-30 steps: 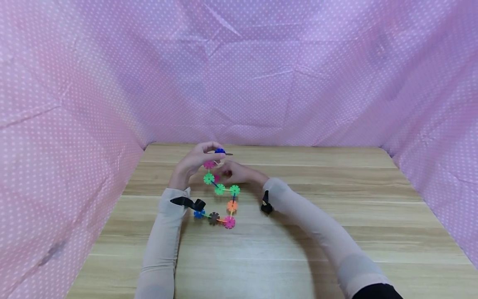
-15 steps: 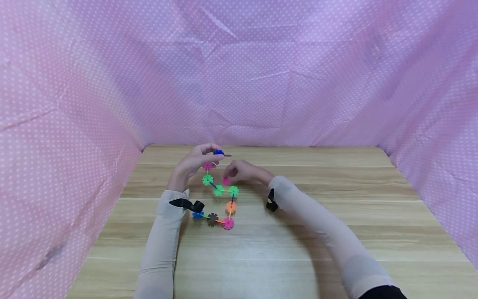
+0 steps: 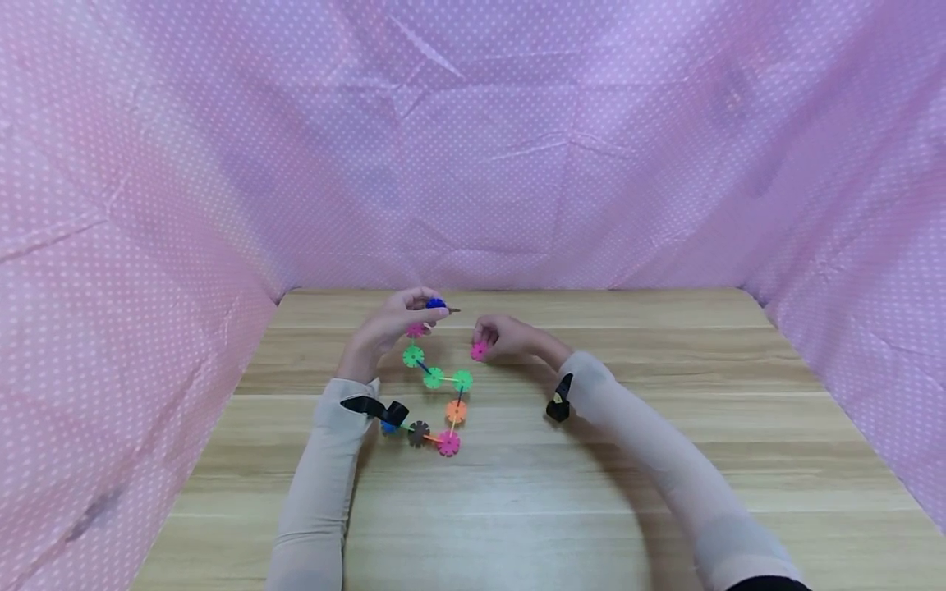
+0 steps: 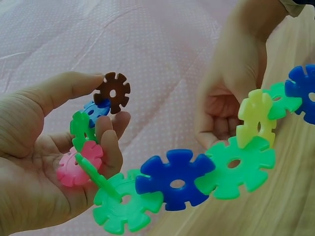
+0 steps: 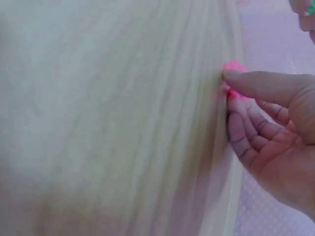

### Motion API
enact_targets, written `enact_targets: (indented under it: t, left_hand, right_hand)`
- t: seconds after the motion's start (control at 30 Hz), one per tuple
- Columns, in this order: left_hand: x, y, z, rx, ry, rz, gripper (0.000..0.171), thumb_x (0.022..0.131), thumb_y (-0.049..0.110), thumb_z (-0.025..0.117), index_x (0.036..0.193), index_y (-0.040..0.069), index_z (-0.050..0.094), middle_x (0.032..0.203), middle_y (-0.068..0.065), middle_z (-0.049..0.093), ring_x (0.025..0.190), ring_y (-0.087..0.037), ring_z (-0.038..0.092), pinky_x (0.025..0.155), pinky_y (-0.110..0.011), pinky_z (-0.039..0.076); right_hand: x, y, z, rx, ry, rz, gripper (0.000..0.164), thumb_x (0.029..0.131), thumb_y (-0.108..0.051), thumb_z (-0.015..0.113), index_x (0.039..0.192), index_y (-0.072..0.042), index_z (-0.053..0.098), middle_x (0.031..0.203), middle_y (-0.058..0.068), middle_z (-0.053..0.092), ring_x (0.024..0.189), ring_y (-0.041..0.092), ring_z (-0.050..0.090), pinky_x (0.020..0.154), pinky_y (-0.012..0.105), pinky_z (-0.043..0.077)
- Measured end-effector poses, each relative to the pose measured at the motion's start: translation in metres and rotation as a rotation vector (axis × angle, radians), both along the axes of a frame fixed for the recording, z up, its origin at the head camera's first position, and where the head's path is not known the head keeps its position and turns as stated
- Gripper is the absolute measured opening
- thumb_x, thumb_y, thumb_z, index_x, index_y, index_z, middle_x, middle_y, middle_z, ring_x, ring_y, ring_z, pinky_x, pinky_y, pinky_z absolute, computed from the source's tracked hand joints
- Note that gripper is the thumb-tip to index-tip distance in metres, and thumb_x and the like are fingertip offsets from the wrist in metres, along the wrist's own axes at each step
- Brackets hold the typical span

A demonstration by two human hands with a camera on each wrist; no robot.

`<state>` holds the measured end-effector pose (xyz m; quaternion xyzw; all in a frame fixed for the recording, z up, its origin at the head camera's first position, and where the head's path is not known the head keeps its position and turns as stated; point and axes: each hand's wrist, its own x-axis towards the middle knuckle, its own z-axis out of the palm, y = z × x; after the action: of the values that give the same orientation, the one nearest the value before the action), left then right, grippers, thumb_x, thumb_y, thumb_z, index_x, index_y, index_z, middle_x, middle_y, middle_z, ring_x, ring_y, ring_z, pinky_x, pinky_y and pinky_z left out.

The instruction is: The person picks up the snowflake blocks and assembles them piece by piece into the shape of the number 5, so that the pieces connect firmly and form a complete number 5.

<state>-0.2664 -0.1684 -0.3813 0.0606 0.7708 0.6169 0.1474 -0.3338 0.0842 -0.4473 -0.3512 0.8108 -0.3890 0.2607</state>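
My left hand holds one end of a chain of interlocked plastic snowflake discs, its thumb against a brown disc and its fingers curled behind. A blue disc, a green one and a pink disc run down across the palm. From there the chain hangs out through a large blue disc, green discs and a yellow disc. In the head view it bends past an orange disc to a dark brown disc. To the right, my right hand pinches a single pink disc between thumb and fingers.
Everything is over a wooden table. Pink dotted cloth hangs around its back and sides. Black straps with small cameras circle both wrists, the left one overlapping the chain's near end in the head view.
My right hand has moved right, away from the chain, with the pink disc in its fingers. The left hand and the chain stay almost where they were.
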Motion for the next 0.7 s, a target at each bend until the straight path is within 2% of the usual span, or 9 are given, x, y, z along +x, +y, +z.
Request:
enact_targets:
  t: [0.13,0.3,0.37,0.43,0.57,0.7]
  left_hand:
    - [-0.002,0.006,-0.005,0.035,0.000,0.005,0.024,0.097,0.022,0.070,0.116,0.009,0.062,0.104,-0.006,0.064,0.093,-0.018,0.059,0.097,-0.049,0.055]
    - [-0.003,0.012,-0.009,0.067,0.003,0.042,0.022,0.097,0.022,0.071,0.115,0.013,0.063,0.096,0.003,0.066,0.086,-0.013,0.060,0.084,-0.037,0.056]
    - [-0.003,0.013,-0.011,0.084,0.009,0.050,0.023,0.097,0.022,0.070,0.117,0.012,0.063,0.096,0.004,0.069,0.085,-0.013,0.061,0.080,-0.032,0.056]
    - [-0.004,0.014,-0.013,0.096,0.016,0.055,0.026,0.098,0.021,0.069,0.120,0.009,0.062,0.096,0.005,0.070,0.087,-0.014,0.062,0.079,-0.029,0.058]
    - [-0.006,0.016,-0.014,0.096,0.024,0.063,0.039,0.099,0.022,0.068,0.130,0.001,0.058,0.099,0.006,0.071,0.093,-0.017,0.065,0.083,-0.034,0.059]
    - [-0.006,0.019,-0.014,0.102,0.025,0.093,0.042,0.098,0.021,0.068,0.133,0.000,0.057,0.105,0.001,0.072,0.098,-0.021,0.066,0.090,-0.043,0.059]
  right_hand:
    - [0.003,0.009,0.002,-0.020,-0.040,-0.038,0.025,0.084,0.004,0.076,0.105,-0.001,0.064,0.098,0.010,0.067,0.089,0.016,0.061,0.082,0.024,0.054]
    - [0.008,0.016,0.005,-0.086,-0.113,-0.099,0.022,0.086,0.005,0.073,0.107,-0.001,0.068,0.097,0.012,0.071,0.086,0.019,0.064,0.075,0.026,0.054]
    - [0.011,0.019,0.008,-0.120,-0.147,-0.136,0.023,0.087,0.005,0.071,0.108,-0.002,0.069,0.099,0.012,0.073,0.087,0.020,0.065,0.074,0.027,0.056]
    - [0.013,0.023,0.012,-0.147,-0.144,-0.180,0.023,0.089,0.003,0.070,0.111,-0.003,0.071,0.100,0.010,0.073,0.088,0.019,0.066,0.074,0.027,0.057]
    - [0.013,0.027,0.023,-0.243,-0.118,-0.263,0.026,0.091,0.001,0.068,0.117,0.002,0.071,0.096,0.003,0.071,0.088,0.012,0.063,0.082,0.029,0.057]
    - [0.012,0.027,0.034,-0.357,-0.128,-0.297,0.027,0.092,0.000,0.069,0.118,0.008,0.068,0.092,0.001,0.072,0.084,0.010,0.066,0.087,0.044,0.059]
